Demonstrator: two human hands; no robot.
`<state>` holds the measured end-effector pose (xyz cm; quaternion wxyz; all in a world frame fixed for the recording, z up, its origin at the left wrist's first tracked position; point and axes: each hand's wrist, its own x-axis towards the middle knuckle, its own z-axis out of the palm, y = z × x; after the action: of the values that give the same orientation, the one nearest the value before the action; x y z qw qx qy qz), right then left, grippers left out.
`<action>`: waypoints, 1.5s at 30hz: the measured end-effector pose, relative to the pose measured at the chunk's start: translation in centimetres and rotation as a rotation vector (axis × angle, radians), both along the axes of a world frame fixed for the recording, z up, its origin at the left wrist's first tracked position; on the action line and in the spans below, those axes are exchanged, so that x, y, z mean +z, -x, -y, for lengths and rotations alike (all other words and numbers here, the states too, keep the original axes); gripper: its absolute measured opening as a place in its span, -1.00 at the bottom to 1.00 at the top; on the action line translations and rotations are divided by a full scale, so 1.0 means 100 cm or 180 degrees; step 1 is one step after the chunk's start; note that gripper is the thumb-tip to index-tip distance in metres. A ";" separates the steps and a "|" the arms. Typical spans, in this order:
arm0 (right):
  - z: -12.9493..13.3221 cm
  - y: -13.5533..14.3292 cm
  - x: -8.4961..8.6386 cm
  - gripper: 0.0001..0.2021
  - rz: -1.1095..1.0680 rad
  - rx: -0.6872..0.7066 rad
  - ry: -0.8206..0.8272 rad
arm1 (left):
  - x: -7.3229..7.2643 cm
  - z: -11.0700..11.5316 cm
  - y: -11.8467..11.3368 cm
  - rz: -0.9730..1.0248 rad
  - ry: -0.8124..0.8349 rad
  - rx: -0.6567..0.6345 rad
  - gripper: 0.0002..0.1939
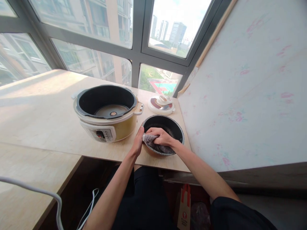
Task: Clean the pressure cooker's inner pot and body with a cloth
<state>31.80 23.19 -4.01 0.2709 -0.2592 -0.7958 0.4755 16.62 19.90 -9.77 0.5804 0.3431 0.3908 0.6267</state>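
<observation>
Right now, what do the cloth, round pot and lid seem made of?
Cloth: probably terry textile, given its fuzzy gray surface.
Pot: likely dark-coated metal, given its black inside and bright rim.
Lid: apparently plastic, from its smooth white rim; the shiny panel could be metal.

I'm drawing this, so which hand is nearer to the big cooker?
Left. The left hand is right of the cooker, against the pot's side; the right hand is farther right, at the pot's opening with a cloth.
</observation>
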 end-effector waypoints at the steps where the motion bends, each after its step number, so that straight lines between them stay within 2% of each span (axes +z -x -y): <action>1: 0.000 0.001 -0.001 -0.63 0.0011 -0.0040 -0.0056 | -0.001 0.000 0.000 0.0078 0.0035 0.0050 -0.43; 4: -0.003 0.003 -0.003 -0.64 0.0085 -0.0158 -0.0312 | -0.002 -0.001 -0.002 0.0348 0.0250 0.0133 -0.48; 8: -0.009 0.006 -0.009 -0.60 0.0199 -0.0421 -0.0738 | -0.001 -0.003 -0.003 0.0580 0.0443 0.0017 -0.37; 13: -0.012 0.009 -0.013 -0.40 0.1022 -0.0785 -0.1306 | 0.000 -0.001 -0.005 0.0032 0.0125 0.0193 -0.47; 17: -0.013 0.017 -0.005 -0.36 0.1792 -0.1227 -0.1479 | 0.004 0.001 -0.003 -0.0415 -0.0296 0.0221 -0.42; 22: -0.019 0.022 0.012 -0.40 0.2915 -0.1790 -0.1968 | 0.010 -0.002 0.002 -0.0700 -0.0159 0.0253 -0.39; 26: -0.023 0.009 0.021 -0.46 0.3640 -0.2250 -0.2209 | 0.011 -0.008 0.006 -0.0718 -0.0153 0.0208 -0.37; 29: -0.021 -0.005 0.026 -0.49 0.3934 -0.2461 -0.2080 | 0.009 -0.011 0.007 -0.0663 -0.0069 0.0333 -0.34; 33: -0.012 -0.022 0.036 -0.55 0.4010 -0.2741 -0.1634 | 0.008 -0.013 0.008 -0.0710 0.0144 0.0465 -0.33; 38: -0.006 -0.043 0.061 -0.58 0.3809 -0.3004 -0.0909 | 0.010 -0.013 0.007 -0.0651 0.0261 0.0515 -0.34; 42: -0.008 -0.069 0.081 -0.69 0.3468 -0.2629 -0.0358 | 0.009 -0.013 0.003 -0.0607 0.0352 0.0607 -0.36; 45: -0.005 -0.088 0.088 -0.75 0.3122 -0.2259 -0.0228 | 0.008 -0.013 0.000 -0.0620 0.0366 0.0700 -0.37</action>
<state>40.57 23.69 4.75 0.0232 -0.6885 -0.7083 0.1542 16.61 21.21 -9.01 0.4863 0.3237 0.5156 0.6268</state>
